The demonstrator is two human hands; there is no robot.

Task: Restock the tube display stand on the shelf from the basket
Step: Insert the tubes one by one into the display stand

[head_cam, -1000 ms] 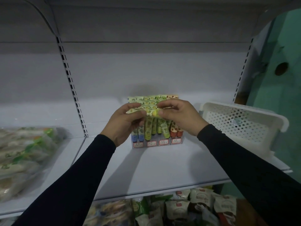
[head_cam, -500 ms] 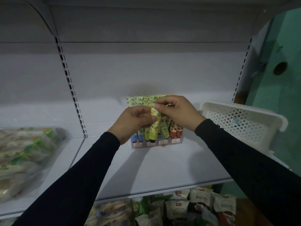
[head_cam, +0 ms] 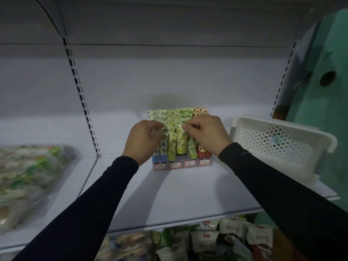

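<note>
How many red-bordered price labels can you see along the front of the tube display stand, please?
4, in a row on the stand's clear front: far left, second, third and far right. None seems hidden, since both hands are higher up among the tubes.

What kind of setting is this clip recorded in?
Most likely a shop aisle: white retail shelving with slotted uprights, a tube display stand with price labels along its front, and packaged snacks on the shelf below.

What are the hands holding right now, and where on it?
Both the left hand and right hand pinch the flat crimped tops of tubes standing in the display stand.
</note>
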